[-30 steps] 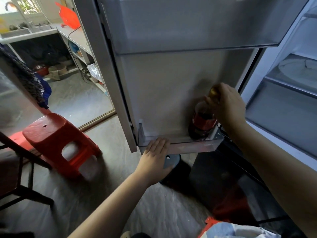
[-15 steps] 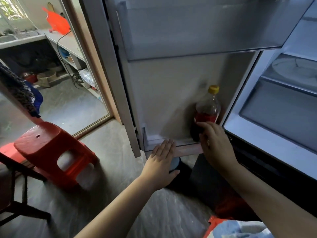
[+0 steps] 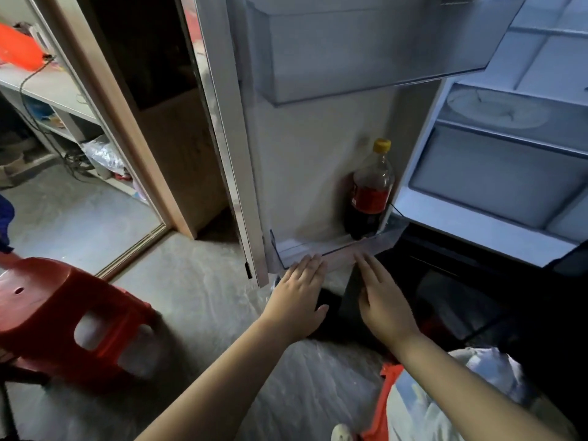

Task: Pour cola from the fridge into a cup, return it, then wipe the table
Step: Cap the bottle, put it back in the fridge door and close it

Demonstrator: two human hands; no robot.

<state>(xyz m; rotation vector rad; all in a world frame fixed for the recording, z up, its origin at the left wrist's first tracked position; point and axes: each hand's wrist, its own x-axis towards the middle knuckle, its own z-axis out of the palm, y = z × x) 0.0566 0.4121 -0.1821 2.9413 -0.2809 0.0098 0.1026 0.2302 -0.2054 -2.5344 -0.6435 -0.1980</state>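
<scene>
The cola bottle [image 3: 369, 189], yellow-capped and red-labelled, stood upright at the right end of the lowest shelf [image 3: 334, 249] of the open fridge door [image 3: 305, 160], with no hand on it. Just below, the left hand [image 3: 299, 297] and the right hand [image 3: 381, 300] lay flat and empty side by side, fingers straight and close together, fingertips touching the shelf's front edge. A red plastic stool [image 3: 63, 316] stood on the floor to the left.
</scene>
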